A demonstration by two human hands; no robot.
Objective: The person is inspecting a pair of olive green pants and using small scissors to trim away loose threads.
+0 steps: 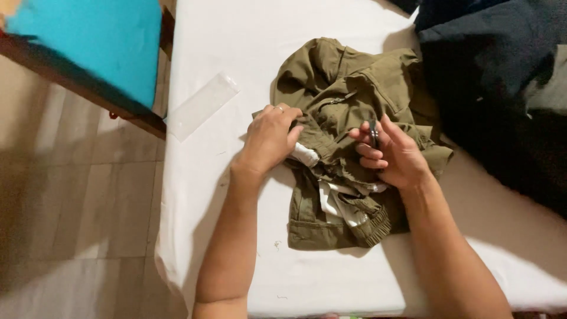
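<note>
**Hands on olive garment, white table**

White-covered table (236, 53) filled most of the head view, tiled floor off its left edge, a teal-topped piece of furniture (88, 47) past the far left corner. You had a crumpled olive garment (342, 88) lying mid-table, closer to the right edge, white lining showing at its near side. Your left hand (269, 142) pressed on the garment's left part, fingers curled and gripping a fold of the fabric. Your right hand (396, 156) sat on the garment's right part, fingers bent around a small dark tool (374, 134), pinched between thumb and fingers; what kind of tool, too small to tell. Both hands were close together, not touching. A clear plastic strip (201, 106) lay flat near the table's left edge, apart from the garment. A pile of dark clothing (502, 88) covered the far right corner and right edge, touching the olive garment's right side.
</note>
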